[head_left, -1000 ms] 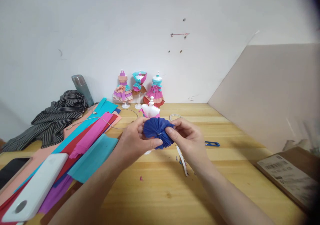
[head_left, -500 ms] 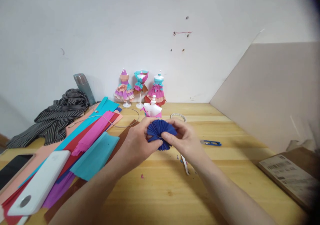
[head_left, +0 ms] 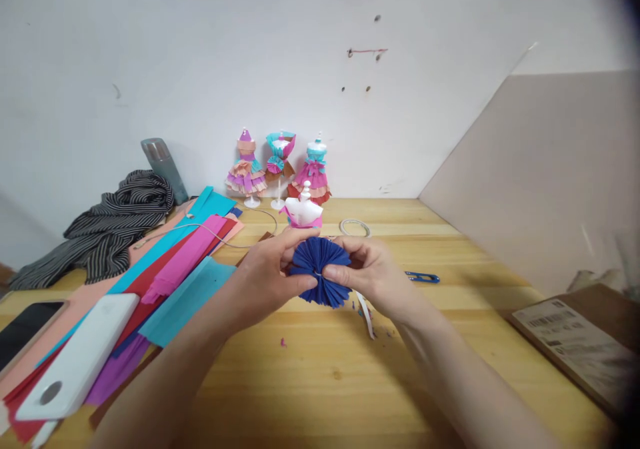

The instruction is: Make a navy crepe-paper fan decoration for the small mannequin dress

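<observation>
Both my hands hold a dark blue pleated paper rosette [head_left: 320,270] above the wooden table [head_left: 320,376]. My left hand [head_left: 267,272] pinches its left side with thumb and fingers closed. My right hand [head_left: 373,272] grips its right side, thumb pressed near the tied centre. Just behind the rosette stands a small white mannequin bust [head_left: 303,210] with a pink band at its base. Three dressed mini mannequins [head_left: 280,166] in layered paper dresses stand at the wall.
Strips of coloured crepe paper [head_left: 185,272] fan out at left under a white power bank [head_left: 75,362] and a phone [head_left: 23,326]. A striped cloth [head_left: 110,229], grey bottle [head_left: 163,169], tape roll [head_left: 355,226], blue snips [head_left: 423,277], white strip [head_left: 365,312] and cardboard box [head_left: 575,346] lie about.
The rosette has been spread from a crumpled fan into a fuller round shape between my hands. My view has tilted down slightly.
</observation>
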### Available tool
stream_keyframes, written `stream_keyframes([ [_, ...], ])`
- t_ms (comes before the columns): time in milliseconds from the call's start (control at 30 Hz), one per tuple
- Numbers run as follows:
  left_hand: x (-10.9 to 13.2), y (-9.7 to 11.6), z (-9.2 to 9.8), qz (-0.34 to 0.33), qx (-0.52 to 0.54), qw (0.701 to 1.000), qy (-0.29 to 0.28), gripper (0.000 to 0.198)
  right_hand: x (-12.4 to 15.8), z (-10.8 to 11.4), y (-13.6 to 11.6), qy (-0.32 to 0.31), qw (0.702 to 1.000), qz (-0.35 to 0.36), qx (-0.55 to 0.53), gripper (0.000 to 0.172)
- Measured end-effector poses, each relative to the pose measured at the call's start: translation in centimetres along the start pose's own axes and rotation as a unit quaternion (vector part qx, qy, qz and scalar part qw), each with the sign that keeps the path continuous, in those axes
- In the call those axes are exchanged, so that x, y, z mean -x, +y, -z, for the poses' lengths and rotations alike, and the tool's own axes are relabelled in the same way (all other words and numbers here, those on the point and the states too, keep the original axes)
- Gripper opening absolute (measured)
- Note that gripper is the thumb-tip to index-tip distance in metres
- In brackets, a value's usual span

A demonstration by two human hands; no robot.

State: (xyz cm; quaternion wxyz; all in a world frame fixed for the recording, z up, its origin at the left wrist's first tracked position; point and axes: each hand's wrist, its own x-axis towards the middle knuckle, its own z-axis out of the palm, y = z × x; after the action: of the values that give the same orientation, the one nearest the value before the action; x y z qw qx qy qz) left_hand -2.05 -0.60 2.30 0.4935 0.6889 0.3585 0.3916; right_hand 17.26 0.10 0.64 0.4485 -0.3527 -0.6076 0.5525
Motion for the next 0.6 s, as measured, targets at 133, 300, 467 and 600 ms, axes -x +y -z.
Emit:
stream_keyframes([
  [133,0.3,0.3,0.4,-0.012,-0.018,1.000,-0.017,0.063,-0.1,0.0,0.2,-0.033,0.999,-0.010,-0.012,0.036],
  [300,0.0,0.8,0.6,0.000,0.025,0.999,0.025,0.064,-0.3,-0.3,0.8,0.018,0.998,0.034,-0.053,0.037],
  [467,-0.6,0.8,0.7,0.059,0.112,0.992,0.024,0.042,-0.3,-0.4,1.0,0.090,0.992,0.079,-0.049,0.036],
  [600,-0.7,-0.1,0.4,0.058,0.113,0.992,-0.014,0.022,-0.1,-0.5,0.4,0.035,0.996,0.077,-0.022,0.034],
])
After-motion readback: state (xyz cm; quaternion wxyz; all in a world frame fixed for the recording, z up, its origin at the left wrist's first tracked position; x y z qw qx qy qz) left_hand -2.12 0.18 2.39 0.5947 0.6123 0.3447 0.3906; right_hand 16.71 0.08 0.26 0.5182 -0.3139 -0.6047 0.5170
